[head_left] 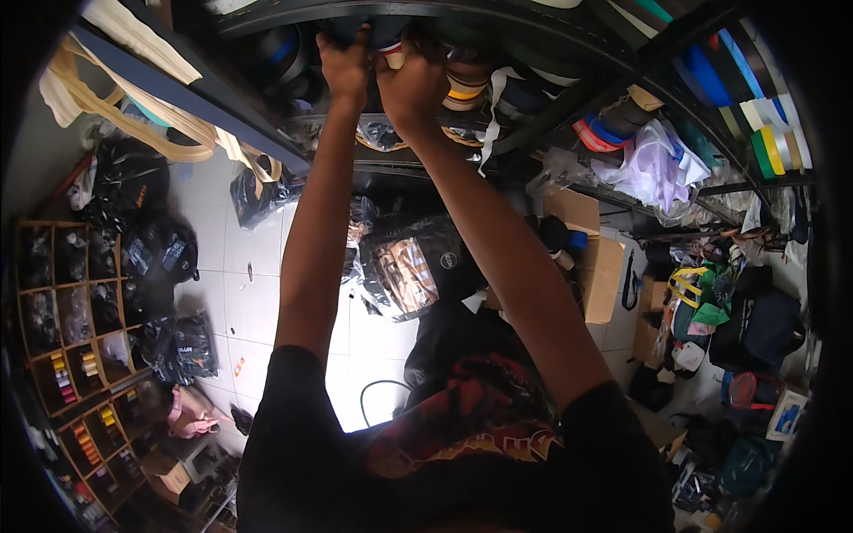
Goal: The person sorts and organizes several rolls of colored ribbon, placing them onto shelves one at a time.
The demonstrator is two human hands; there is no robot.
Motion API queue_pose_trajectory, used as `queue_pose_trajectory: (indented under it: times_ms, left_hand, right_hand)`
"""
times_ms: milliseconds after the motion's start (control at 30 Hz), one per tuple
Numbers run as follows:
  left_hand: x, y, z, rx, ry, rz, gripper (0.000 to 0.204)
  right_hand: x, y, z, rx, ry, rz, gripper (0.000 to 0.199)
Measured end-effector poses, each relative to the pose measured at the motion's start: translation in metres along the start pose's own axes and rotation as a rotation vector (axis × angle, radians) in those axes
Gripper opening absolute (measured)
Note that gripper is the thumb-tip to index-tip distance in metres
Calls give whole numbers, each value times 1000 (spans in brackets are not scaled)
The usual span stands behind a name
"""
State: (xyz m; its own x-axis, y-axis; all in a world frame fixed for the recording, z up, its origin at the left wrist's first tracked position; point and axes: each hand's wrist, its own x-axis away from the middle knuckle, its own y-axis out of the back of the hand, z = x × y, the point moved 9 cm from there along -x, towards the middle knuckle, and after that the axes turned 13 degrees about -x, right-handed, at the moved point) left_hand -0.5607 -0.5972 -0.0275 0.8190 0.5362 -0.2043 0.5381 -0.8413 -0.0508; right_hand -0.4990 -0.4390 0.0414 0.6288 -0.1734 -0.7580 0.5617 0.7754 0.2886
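Webbing rolls (391, 40) on the top metal shelf (267, 102), both hands up at them.
Left hand (345, 64) and right hand (410, 84) are side by side, fingers curled onto a dark roll; exact grip unclear. Flat tape, wound into round spools: black, blue, yellow-striped (464, 89). Glossy black plastic bags (133, 182) on the white tile floor (253, 293).

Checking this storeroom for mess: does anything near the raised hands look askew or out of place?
Yes. A white ribbon trails loose off the shelf beside the right hand, unlike the wound rolls. Bagged goods lie heaped on the floor below.
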Motion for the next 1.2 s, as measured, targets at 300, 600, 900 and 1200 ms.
queue_pose_trajectory:
  times_ms: [300, 600, 900, 1200]
  left_hand:
    - [-14, 37, 0, 344, -2, -126, 54]
    - [-9, 63, -7, -610, -168, -367, 57]
    - [-42, 44, 51, -884, -348, -223, 57]
    - [-17, 39, 45, -969, -28, -136, 91]
  right_hand:
    - [0, -19, 12, -314, -24, 280, 50]
    - [2, -19, 7, -54, 76, 346, 48]
    - [5, -14, 5, -98, 163, 348, 49]
    - [7, -8, -10, -107, 134, 413, 54]
